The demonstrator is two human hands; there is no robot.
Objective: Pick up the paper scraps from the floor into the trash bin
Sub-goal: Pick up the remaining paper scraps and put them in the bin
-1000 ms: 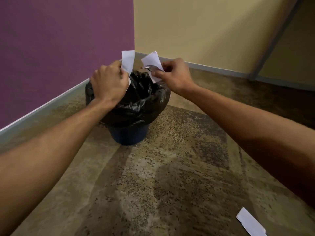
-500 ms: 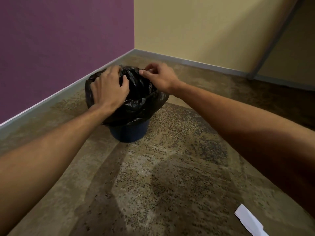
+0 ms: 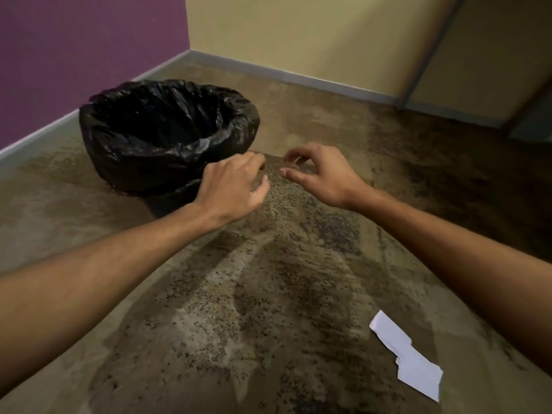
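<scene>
On the speckled concrete floor (image 3: 268, 294) in the corner where a purple wall (image 3: 89, 49) meets a yellow wall (image 3: 298, 34), the head camera shows a trash bin (image 3: 167, 138) lined with a black bag, its mouth wide and dark; nothing inside it can be made out. Just to its right, both hands hang above the floor with nothing in them: the left hand (image 3: 236, 186) has loosely curled fingers, the right hand (image 3: 322, 174) has thumb and forefinger apart, and the two are close together without touching. One paper scrap (image 3: 406, 358) lies on the floor at the lower right, well apart from the bin and near the right forearm. It is white, flat and long, with a stepped, torn-looking edge. The step in hand appears to be the turn from the bin toward this scrap. The next move likely calls for reaching back and down, then pinching an edge, since so flat a sheet offers little to grip.
</scene>
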